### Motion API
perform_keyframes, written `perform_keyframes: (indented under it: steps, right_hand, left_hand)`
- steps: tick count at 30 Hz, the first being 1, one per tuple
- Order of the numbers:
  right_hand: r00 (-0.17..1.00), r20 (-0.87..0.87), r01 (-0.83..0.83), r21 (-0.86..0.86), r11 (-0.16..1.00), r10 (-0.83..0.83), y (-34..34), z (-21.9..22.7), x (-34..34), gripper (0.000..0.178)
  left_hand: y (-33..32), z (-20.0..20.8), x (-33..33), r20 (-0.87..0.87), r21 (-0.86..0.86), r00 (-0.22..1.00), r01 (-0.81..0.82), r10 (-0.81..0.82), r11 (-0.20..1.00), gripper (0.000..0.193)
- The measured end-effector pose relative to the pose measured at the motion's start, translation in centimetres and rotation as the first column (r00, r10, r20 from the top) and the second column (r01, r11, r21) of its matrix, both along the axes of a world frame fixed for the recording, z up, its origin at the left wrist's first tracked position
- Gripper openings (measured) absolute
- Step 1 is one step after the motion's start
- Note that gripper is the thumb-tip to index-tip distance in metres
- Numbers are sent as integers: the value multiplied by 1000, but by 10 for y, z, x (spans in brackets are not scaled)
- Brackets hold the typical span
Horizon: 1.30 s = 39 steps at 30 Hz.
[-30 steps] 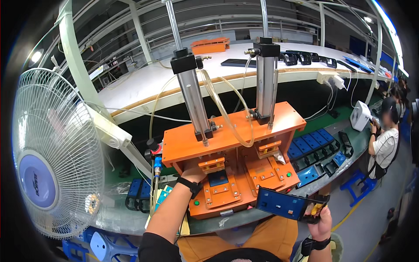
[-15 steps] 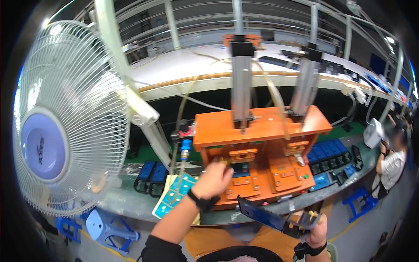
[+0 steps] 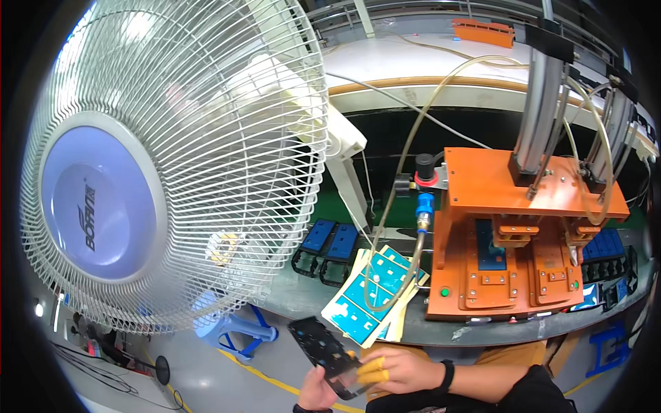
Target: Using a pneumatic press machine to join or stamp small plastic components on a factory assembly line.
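Note:
Below the bench edge, my left hand (image 3: 316, 389) grips the lower end of a black rectangular plastic panel (image 3: 320, 347), which is tilted and has small fittings on its face. My right hand (image 3: 397, 369), with yellow finger covers on some fingers, is bent against the panel's right side; its fingertips partly hide that end. To the right stands an orange two-station press (image 3: 530, 172). A dark blue plate (image 3: 491, 246) lies in its left station. Just beyond the panel, a stack of sheets with blue rectangular films (image 3: 368, 292) rests on the bench.
A large white fan (image 3: 227, 138) fills the left side. Two blue-topped black frames (image 3: 330, 241) lie behind the film sheets, and more blue-topped pieces (image 3: 604, 245) are right of the press. A hose (image 3: 406, 155) arches over the bench. A blue stool (image 3: 234, 330) stands below.
The view has swung left. My left hand has left the press and now grips the panel's end. The panel has come from the right to in front of me, with both hands at it.

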State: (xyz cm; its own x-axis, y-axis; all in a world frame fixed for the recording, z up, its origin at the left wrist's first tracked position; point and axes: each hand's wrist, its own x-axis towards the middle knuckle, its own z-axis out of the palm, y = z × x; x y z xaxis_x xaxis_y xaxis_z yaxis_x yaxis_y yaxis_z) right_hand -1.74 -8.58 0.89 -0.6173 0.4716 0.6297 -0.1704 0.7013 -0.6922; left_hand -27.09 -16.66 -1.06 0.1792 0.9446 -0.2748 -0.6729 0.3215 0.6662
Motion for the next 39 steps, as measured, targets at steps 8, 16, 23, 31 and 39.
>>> perform_keyframes:
  steps: [8,16,23,31,39]
  right_hand:
    - [939,343,65,-236,970,21,23,-37,-17,41]
    - [731,672,300,-156,941,-121,1,-59,84,42]
    - [684,671,589,-277,759,-286,-8,-33,103,35]
    - [684,695,648,-437,624,-223,5,-29,116,35]
    - [564,766,689,-230,688,-309,9,-50,113,26]
  left_hand:
    - [227,7,-173,-918,215,337,-15,208,976,56]
    - [450,-30,-211,-822,-223,-557,128,-116,966,84]
    - [578,-60,-250,-703,227,-635,227,321,947,54]
    - [661,-107,-363,-685,45,-729,-51,-6,998,63]
    - [690,-95,-353,-676,199,-656,274,334,941,35]
